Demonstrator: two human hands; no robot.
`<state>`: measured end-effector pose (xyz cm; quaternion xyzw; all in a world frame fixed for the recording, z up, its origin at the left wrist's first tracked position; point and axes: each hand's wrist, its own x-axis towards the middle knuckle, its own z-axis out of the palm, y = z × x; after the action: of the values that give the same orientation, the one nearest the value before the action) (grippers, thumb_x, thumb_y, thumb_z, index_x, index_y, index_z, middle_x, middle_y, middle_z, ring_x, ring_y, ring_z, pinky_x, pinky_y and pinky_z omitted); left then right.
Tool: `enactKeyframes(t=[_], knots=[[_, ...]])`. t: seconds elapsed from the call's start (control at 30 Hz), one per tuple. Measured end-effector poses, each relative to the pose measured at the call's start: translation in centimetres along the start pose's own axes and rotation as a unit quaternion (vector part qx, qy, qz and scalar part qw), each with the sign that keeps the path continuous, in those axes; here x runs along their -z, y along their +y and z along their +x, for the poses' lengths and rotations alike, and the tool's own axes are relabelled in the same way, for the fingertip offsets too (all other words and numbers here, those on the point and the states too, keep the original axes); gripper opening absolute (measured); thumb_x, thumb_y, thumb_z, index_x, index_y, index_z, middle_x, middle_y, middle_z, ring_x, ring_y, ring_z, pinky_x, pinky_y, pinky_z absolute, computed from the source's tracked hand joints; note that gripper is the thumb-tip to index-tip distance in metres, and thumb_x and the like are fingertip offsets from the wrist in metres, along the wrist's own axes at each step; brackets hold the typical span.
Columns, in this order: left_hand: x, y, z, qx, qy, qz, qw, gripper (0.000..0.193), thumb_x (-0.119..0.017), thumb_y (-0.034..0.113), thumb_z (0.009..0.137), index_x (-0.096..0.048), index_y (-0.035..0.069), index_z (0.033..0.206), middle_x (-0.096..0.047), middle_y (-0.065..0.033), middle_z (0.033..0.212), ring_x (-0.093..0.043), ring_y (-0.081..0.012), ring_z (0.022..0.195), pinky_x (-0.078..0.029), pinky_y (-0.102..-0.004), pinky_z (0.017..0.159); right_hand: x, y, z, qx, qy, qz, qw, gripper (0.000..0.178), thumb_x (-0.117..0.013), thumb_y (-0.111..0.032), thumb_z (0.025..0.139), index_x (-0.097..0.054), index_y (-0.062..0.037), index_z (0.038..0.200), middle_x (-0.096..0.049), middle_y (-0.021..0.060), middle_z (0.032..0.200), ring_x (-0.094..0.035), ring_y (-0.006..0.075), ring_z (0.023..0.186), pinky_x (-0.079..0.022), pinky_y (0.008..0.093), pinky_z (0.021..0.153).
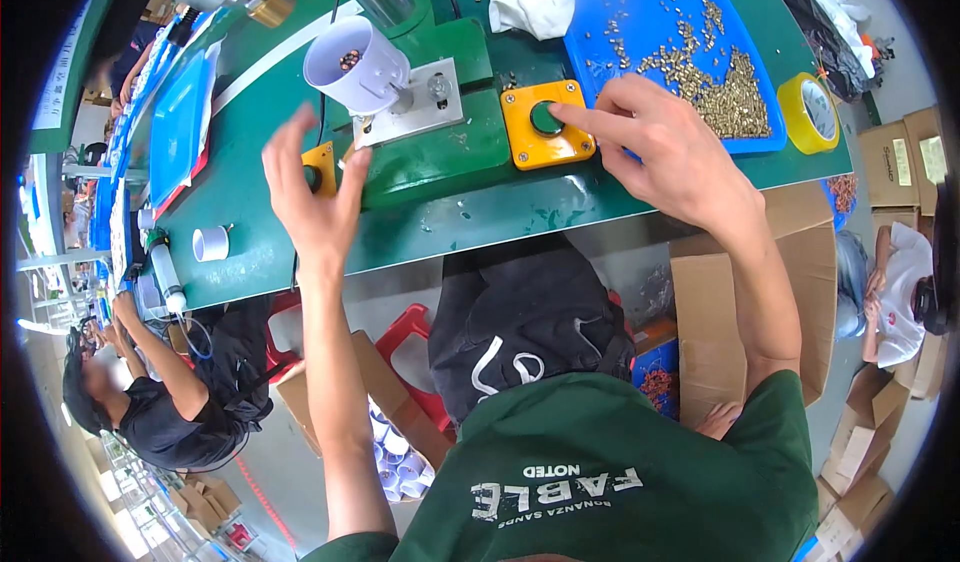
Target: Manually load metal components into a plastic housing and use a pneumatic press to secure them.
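My right hand (pixel 680 147) reaches its index finger to the dark green round button (pixel 546 118) on a yellow button box (pixel 530 147). Its other fingers are loosely bent, with nothing in them. My left hand (pixel 315 202) has fingers and thumb spread apart, in front of a second yellow button box (pixel 323 167) that it partly hides. Between the boxes, a white plastic cup (pixel 365 82) lies tilted at a metal fixture plate (pixel 430 102) on a green machine base (pixel 440 167). Small copper-coloured pieces (pixel 350 60) show inside the cup.
A blue tray (pixel 600 37) holds many small brass pieces (pixel 735 97). Yellow tape (pixel 808 114) and a white cloth (pixel 535 10) lie nearby. A small white cup (pixel 211 244) stands left. Cardboard boxes (pixel 705 322) sit below the table; co-workers are at both sides.
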<state>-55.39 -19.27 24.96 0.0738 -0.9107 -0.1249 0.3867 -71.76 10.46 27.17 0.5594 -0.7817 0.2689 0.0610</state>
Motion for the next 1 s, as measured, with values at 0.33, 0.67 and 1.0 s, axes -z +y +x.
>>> enactKeyframes(t=[0.33,0.67,1.0], knots=[[0.7,-1.3,-5.5,-0.027,0.077,0.124,0.989,0.042,-0.072,0.001,0.081,-0.056,-0.001,0.12,-0.065,-0.0172,0.114,-0.062,-0.0343,0.104,-0.047,-0.0443,0.095,0.6,-1.0,1.1,0.006,-0.057,-0.026,0.998,0.04,-0.066,-0.001,0.073,-0.067,-0.0054,0.113,-0.055,0.0098,0.088,-0.056,0.0277,0.086,-0.048,0.039,0.079],[0.7,-1.1,-5.8,-0.01,0.064,0.087,0.994,0.057,-0.074,0.001,0.078,-0.045,0.005,0.127,-0.061,-0.0174,0.118,-0.057,-0.0343,0.101,-0.048,-0.0423,0.085,1.5,-2.5,2.8,-0.018,-0.079,-0.019,0.997,0.028,-0.068,0.001,0.073,-0.072,-0.0027,0.101,-0.054,0.0105,0.081,-0.056,0.0277,0.08,-0.049,0.039,0.071],[0.5,-2.4,-7.1,0.014,0.107,0.067,0.992,0.048,-0.072,0.003,0.081,-0.053,0.006,0.124,-0.046,-0.0221,0.133,-0.048,-0.0396,0.121,-0.04,-0.047,0.101,0.2,-0.4,1.1,-0.016,0.054,0.097,0.994,0.02,-0.067,-0.005,0.076,-0.065,0.0011,0.094,-0.063,0.0155,0.085,-0.063,0.0341,0.083,-0.052,0.0425,0.074]])
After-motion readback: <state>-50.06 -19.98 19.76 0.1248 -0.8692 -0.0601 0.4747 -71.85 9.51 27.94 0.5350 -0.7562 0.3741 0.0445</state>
